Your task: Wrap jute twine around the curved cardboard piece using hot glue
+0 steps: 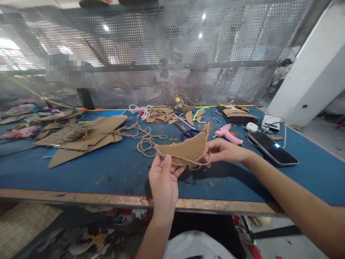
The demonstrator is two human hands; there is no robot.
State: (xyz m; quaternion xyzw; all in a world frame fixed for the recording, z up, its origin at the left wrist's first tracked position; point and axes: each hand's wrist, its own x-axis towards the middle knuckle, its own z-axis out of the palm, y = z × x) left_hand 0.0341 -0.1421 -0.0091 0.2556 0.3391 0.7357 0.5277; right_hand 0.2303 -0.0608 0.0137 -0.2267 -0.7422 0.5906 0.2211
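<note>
A crescent-shaped piece of brown cardboard point(183, 149) is held above the front of the blue table. My left hand point(164, 176) grips its lower left edge, thumb on the face and fingers behind. Twine point(147, 140) runs from a loose tangle on the table to the crescent and along its lower edge. At the right end, my right hand point(219, 151) pinches the twine by the cardboard's edge; its fingertips are partly hidden. Just behind lie blue-handled scissors point(190, 133) and a pink glue gun point(229, 134).
Cardboard sheets with bundled twine point(88, 135) lie at left. A phone point(272, 148) and a white earbud case point(251, 127) are at right. Cardboard scraps point(161, 114), pink pipe cleaners point(144, 111) and a decorated crescent point(183, 104) sit along the back, before a perforated metal screen point(172, 54).
</note>
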